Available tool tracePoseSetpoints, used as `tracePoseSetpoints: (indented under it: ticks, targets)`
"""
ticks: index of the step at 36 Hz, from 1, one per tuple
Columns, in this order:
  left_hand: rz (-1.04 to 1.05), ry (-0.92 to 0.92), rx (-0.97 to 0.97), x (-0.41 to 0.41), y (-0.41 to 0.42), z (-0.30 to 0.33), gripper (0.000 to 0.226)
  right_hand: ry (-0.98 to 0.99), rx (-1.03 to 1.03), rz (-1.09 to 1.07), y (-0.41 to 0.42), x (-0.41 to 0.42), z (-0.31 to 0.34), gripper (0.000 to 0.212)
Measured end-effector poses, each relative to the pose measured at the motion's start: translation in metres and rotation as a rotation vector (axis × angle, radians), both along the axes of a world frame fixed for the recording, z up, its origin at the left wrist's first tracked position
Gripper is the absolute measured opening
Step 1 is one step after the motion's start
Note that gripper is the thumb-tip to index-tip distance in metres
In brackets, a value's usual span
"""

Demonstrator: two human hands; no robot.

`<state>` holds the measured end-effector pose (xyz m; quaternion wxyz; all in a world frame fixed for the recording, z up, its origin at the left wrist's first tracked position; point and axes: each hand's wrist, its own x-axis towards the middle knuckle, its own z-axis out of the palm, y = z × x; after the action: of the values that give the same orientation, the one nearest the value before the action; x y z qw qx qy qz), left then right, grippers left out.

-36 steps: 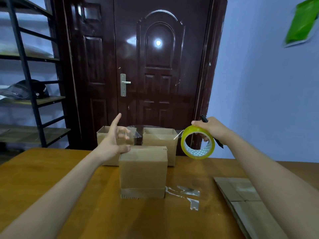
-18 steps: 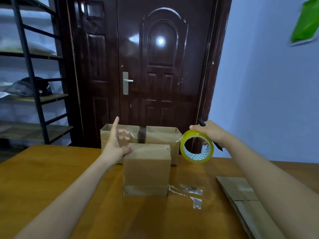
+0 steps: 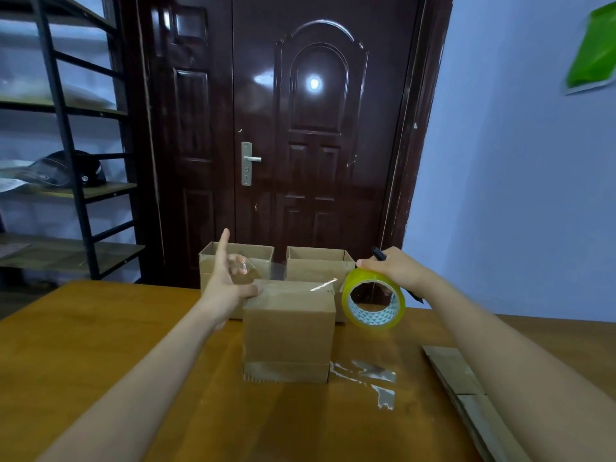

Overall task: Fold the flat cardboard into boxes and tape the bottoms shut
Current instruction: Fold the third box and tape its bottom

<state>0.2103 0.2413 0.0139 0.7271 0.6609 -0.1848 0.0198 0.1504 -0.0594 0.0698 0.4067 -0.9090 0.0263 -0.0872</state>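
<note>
A folded cardboard box (image 3: 288, 331) stands bottom-up in the middle of the wooden table (image 3: 83, 345), with tape along its lower front edge. My left hand (image 3: 226, 285) is at its top left corner, thumb on the edge and index finger pointing up. Its other fingers hold the free end of a clear tape strip (image 3: 321, 284) that runs across the box top. My right hand (image 3: 396, 270) grips the yellow tape roll (image 3: 373, 303) beside the top right corner, together with a black tool (image 3: 378, 253).
Two open-topped boxes (image 3: 260, 258) (image 3: 320, 265) stand behind the middle box. A stack of flat cardboard (image 3: 456, 371) lies at the right. Tape scraps (image 3: 373, 371) stick to the table. A dark door (image 3: 300, 145) and a black shelf rack (image 3: 66, 145) are behind.
Both hands have come down, bringing the stretched tape strip from above onto the box top. The roll sits lower beside the right corner, and my left thumb now touches the box.
</note>
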Motion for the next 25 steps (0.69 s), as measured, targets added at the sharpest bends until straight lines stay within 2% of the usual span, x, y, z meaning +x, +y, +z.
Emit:
tracePoseSetpoints:
  ticks: [5, 12, 25]
  targets:
    - [0.007, 0.024, -0.027, -0.002, -0.001, 0.003, 0.119, 0.004, 0.01, -0.013, 0.002, -0.004, 0.001, 0.045]
    - [0.006, 0.029, -0.041, -0.002, -0.002, 0.005, 0.119, -0.001, 0.129, -0.007, 0.0, -0.012, 0.005, 0.045]
    - [0.036, -0.026, -0.021, -0.002, -0.001, 0.001, 0.114, 0.021, 0.042, 0.006, 0.0, -0.005, -0.01, 0.041]
